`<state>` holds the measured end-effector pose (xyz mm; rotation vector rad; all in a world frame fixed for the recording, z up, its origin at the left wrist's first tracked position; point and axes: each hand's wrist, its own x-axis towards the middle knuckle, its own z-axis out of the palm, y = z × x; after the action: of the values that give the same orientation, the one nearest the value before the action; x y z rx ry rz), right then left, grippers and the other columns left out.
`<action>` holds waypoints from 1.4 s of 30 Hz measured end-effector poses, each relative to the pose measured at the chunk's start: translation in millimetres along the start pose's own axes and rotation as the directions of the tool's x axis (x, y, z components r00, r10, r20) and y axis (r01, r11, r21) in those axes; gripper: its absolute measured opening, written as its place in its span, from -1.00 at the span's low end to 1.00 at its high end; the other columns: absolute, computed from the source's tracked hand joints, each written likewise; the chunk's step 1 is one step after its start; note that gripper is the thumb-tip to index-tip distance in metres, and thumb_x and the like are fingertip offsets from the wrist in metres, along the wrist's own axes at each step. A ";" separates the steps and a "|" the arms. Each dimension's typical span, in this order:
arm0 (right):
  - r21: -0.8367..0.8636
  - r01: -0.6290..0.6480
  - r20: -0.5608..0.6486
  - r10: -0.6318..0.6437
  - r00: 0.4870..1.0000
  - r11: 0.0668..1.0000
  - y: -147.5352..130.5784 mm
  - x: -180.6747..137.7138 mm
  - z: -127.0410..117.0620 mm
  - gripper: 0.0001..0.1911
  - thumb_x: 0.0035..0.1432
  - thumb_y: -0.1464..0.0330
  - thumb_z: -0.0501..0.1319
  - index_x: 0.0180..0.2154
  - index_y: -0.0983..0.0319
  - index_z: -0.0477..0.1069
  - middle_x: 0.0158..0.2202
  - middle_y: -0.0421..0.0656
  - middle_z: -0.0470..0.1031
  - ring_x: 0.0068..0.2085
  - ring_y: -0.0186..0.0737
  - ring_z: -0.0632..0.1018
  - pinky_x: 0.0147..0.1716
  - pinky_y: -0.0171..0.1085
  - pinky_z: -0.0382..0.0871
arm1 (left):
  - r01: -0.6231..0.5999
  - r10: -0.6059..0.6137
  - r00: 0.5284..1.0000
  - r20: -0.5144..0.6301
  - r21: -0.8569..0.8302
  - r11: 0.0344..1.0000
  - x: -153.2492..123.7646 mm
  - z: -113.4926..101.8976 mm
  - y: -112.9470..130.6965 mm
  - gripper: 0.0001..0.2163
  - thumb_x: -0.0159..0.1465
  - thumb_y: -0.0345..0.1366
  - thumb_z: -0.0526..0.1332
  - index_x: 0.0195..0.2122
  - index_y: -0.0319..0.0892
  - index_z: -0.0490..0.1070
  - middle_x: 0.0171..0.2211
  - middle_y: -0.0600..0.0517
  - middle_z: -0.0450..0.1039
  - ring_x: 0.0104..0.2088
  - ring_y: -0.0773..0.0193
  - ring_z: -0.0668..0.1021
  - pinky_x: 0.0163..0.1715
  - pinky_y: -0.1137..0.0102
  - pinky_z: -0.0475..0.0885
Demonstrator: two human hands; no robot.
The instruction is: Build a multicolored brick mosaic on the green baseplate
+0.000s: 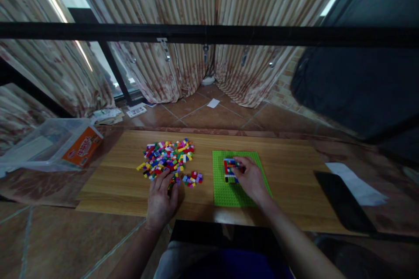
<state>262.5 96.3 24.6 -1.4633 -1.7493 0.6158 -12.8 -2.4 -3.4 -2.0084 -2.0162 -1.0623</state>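
Observation:
A heap of small coloured toy building bricks (163, 154) lies on the left part of the wooden table. My left hand (162, 196) rests at the heap's near edge, its thumb apart from the fingers, which reach over some bricks. Right of centre is a green studded baseplate (225, 198), carrying a low multicoloured brick build (228, 170). Over the build's right side, my right hand (252, 178) has its thumb and fingers drawn together, touching it. Whatever is between those fingertips is too small to make out. A smaller cluster of bricks (193, 178) sits between the heap and the baseplate.
The wooden table (288, 174) holds a dark flat tablet-like object (343, 200) at its right end, beside white paper (356, 183). A clear plastic bin (49, 144) with an orange label stands to the left. A black rail (209, 34) crosses before striped curtains.

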 end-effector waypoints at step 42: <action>-0.500 0.044 0.145 0.033 0.989 0.865 -29.0 -23.7 8.3 -0.81 0.20 0.44 0.09 -0.28 0.19 0.48 -0.31 -0.12 0.55 -0.29 -0.20 0.53 -0.32 -0.30 0.25 | -0.013 0.013 1.000 -0.012 0.006 1.000 -0.6 1.2 -0.8 -0.74 0.26 -0.32 0.16 -0.03 -0.19 0.36 0.00 -0.15 0.40 0.03 0.02 0.43 0.03 0.09 0.38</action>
<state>239.8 67.6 36.1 -1.7946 -2.1409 0.2727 -13.0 -2.1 -4.9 -2.0041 -1.9954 -1.0621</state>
